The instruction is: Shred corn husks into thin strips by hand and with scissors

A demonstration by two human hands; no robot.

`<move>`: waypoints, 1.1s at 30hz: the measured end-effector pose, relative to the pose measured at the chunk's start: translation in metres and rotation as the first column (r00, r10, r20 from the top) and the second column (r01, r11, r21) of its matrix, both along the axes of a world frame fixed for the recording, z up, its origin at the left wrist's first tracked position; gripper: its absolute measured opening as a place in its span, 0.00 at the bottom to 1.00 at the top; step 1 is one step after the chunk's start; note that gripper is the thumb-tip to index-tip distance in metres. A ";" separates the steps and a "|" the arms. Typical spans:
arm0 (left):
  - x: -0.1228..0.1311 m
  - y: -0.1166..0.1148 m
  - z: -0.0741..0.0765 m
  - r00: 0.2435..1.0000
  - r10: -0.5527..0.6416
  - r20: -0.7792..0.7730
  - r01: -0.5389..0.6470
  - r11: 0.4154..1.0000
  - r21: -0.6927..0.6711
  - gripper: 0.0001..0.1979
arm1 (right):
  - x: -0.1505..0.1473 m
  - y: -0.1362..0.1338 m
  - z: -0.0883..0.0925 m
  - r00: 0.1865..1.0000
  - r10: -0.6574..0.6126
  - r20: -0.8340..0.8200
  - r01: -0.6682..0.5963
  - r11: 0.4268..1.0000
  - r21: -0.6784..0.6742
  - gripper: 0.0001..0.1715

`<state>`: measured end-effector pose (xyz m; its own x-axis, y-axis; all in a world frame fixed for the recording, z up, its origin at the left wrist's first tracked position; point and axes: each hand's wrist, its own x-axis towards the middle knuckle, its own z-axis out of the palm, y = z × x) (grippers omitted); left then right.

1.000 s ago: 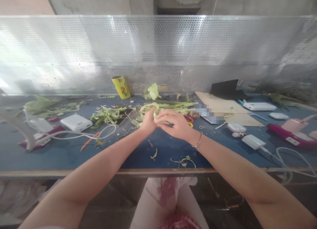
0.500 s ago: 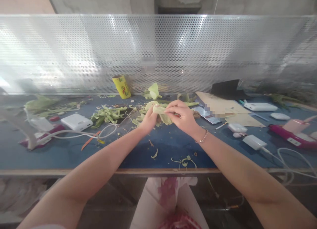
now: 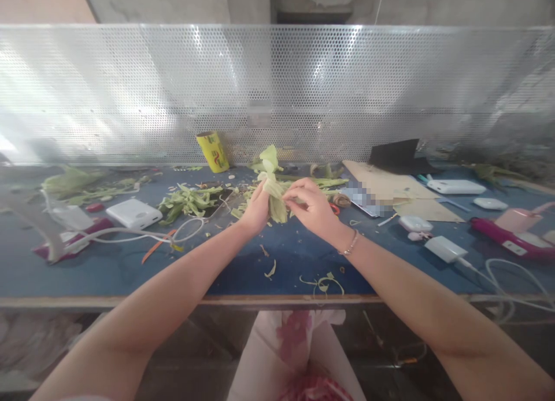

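Observation:
A bundle of pale green corn husk (image 3: 276, 207) stands in front of me above the blue table, gathered at the middle with its loose ends hanging down. My left hand (image 3: 256, 207) is closed around its left side. At the right side of the bundle, my right hand (image 3: 310, 203) pinches with thumb and forefinger at the husk's edge; the exact bit between the fingertips is too small to make out. Just behind rises a paler, cupped husk piece (image 3: 269, 157). Left of my hands lies a heap of husk strips (image 3: 191, 201) beside a dark phone.
A yellow tube (image 3: 212, 152) leans by the perforated metal screen (image 3: 173, 94). White chargers, cables and a power strip (image 3: 515, 242) lie to the right, near brown paper (image 3: 390, 181) and a phone (image 3: 368, 203). A white adapter (image 3: 134, 214) sits left. Husk scraps (image 3: 323, 284) lie near the front edge.
The husk bundle has turned from lying sideways to upright, its ends now pointing down. My right hand has shifted slightly left and lower, uncovering a brown roll and something red beside it.

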<state>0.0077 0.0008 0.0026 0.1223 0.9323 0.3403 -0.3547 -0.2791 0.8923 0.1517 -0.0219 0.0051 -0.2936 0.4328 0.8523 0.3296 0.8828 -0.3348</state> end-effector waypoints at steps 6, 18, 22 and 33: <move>0.001 0.001 -0.002 1.000 0.005 -0.022 -0.005 1.000 0.004 0.09 | 0.004 0.002 0.003 0.998 -0.048 0.040 0.042 0.989 0.141 0.06; 0.003 -0.003 0.000 0.995 -0.091 0.051 0.097 0.988 -0.120 0.10 | 0.015 0.012 0.003 0.983 -0.061 0.174 0.022 0.975 0.220 0.13; 0.004 -0.002 0.000 0.991 -0.109 0.076 0.121 0.979 -0.163 0.07 | 0.014 0.009 0.000 0.949 -0.106 0.298 0.026 0.965 0.260 0.16; 0.008 -0.003 -0.003 0.999 -0.039 -0.017 0.039 0.999 -0.014 0.09 | 0.007 0.007 -0.003 0.949 -0.147 0.279 0.090 0.974 0.208 0.08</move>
<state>0.0153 -0.0024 -0.0007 0.1646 0.9312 0.3253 -0.3496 -0.2533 0.9020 0.1585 -0.0148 0.0017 -0.4975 0.3179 0.8071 0.4932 0.8690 -0.0383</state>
